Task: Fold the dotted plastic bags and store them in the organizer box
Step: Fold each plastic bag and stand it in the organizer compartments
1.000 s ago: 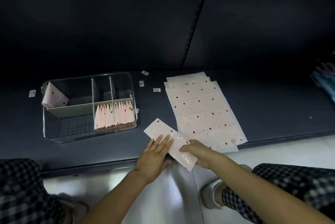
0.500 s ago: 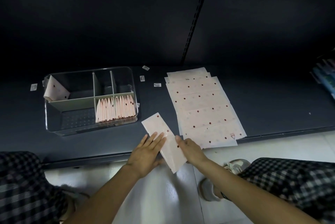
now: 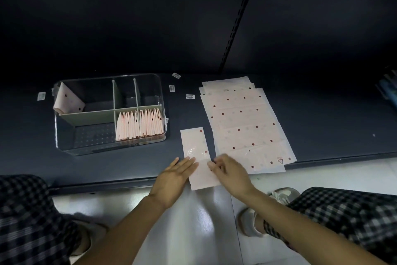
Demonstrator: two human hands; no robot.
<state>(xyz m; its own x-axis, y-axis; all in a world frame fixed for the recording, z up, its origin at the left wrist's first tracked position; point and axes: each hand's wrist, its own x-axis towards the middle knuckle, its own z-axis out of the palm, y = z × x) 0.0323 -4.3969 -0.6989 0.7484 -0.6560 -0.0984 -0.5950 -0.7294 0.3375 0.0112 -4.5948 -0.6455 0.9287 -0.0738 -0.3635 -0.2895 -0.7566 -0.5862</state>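
Your left hand (image 3: pixel 174 176) lies flat with straight fingers, its tips pressing the left edge of the folded strip (image 3: pixel 197 157). Your right hand (image 3: pixel 231 171) sits at the strip's right edge with fingers bent; it seems to pinch that edge, though blur makes this uncertain. The strip, a bag already folded lengthwise, lies on the dark shelf (image 3: pixel 107 168) with its near end hanging past the front lip, between the organizer box (image 3: pixel 64 142) and the stack of flat bags (image 3: pixel 242 123).

Judging from the layout, you are partway through. In the box, the front right compartment holds a tight row of folded bags (image 3: pixel 139 124) (standing on edge, nearly filling it), and one more folded bag (image 3: pixel 67 99) leans in the back left compartment. The front left and the two small back compartments look empty. Several bags remain unfolded in the stack, so the strip still needs its crosswise folds and storing, then the rest follow.
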